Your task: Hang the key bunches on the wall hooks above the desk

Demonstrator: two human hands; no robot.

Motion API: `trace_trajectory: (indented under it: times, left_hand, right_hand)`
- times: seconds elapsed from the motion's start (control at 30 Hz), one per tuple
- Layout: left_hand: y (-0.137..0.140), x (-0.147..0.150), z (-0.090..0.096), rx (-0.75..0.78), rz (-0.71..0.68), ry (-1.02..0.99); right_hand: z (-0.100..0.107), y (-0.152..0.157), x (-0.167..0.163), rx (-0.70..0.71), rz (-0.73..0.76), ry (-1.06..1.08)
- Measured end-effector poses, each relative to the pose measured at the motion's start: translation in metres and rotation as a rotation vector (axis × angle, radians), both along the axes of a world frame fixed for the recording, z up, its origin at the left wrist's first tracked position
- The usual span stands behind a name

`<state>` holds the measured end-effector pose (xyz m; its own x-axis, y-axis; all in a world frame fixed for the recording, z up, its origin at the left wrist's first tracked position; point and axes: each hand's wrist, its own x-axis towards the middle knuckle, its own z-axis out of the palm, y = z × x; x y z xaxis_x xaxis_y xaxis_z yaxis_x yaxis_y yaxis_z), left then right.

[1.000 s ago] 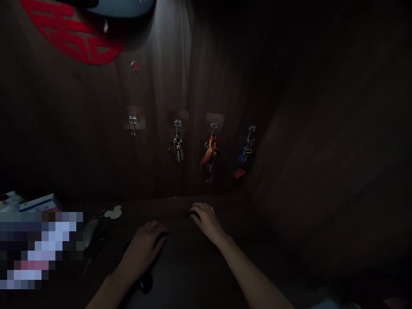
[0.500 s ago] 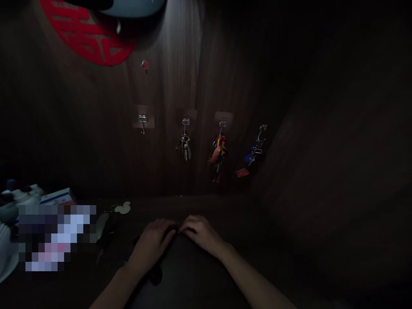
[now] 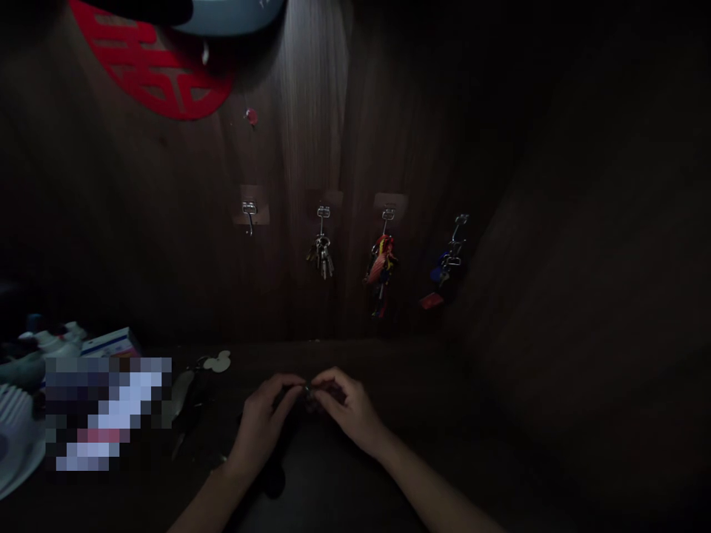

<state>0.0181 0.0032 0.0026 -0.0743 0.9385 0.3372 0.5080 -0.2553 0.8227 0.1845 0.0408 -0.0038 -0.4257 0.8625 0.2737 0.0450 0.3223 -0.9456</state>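
Note:
My left hand [image 3: 265, 416] and my right hand [image 3: 355, 416] meet low in the middle of the view, over a dark surface. Fingertips of both are pinched around a small shiny metal piece [image 3: 309, 390]. It is too dark and small to tell its exact kind, and the fingers cover much of it. Below my left wrist lies a dark rounded thing [image 3: 273, 480]. Left of that hand, a white mouse-head-shaped tag [image 3: 218, 361] lies with other dim items.
On the wooden back wall hang a bare hook [image 3: 249, 213], a bunch of keys [image 3: 324, 259], a colourful strap bundle [image 3: 382, 263] and a blue-tagged key set [image 3: 441, 268]. White bottles [image 3: 55, 344] and a box [image 3: 111, 343] stand at left. A red paper cut-out [image 3: 167, 81] is above.
Both hands have risen slightly, and the small metal piece now shows between the fingertips. The whole view has shifted a little.

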Motion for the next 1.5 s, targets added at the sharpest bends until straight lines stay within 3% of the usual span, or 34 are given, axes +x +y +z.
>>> trace_trajectory:
  times: [0.1, 0.2, 0.33, 0.5, 0.6, 0.8, 0.9, 1.1, 1.5]
  left_hand:
    - [-0.001, 0.004, 0.003, -0.034, 0.016, -0.095]
    - [0.0, 0.007, 0.003, -0.06, 0.012, -0.168]
    - [0.001, 0.01, 0.0, -0.101, -0.031, -0.199]
    - [-0.002, 0.011, 0.005, -0.168, -0.174, -0.145]
    - [-0.004, 0.009, 0.01, -0.231, -0.267, -0.213]
    - [-0.003, 0.008, 0.007, -0.366, -0.393, -0.333]
    - [-0.001, 0.01, 0.004, -0.396, -0.42, -0.43]
    - [0.002, 0.01, 0.003, -0.505, -0.217, -0.456]
    - [0.002, 0.011, 0.003, -0.478, -0.262, -0.388]
  right_hand:
    - [0.0, 0.001, 0.002, 0.193, -0.065, -0.041]
    - [0.0, 0.002, 0.004, 0.361, -0.035, -0.056]
    - [-0.003, 0.002, 0.006, 0.466, -0.004, -0.093]
    - [-0.001, 0.003, 0.005, 0.501, -0.084, -0.102]
    - [0.002, 0.005, 0.003, 0.42, -0.179, -0.077]
    - [0.001, 0.013, 0.004, 0.097, -0.323, -0.016]
    - [0.002, 0.016, 0.006, -0.031, -0.276, 0.017]
    - [0.009, 0.018, 0.012, -0.307, -0.117, 0.17]
    - [0.014, 0.017, 0.017, -0.479, -0.021, 0.335]
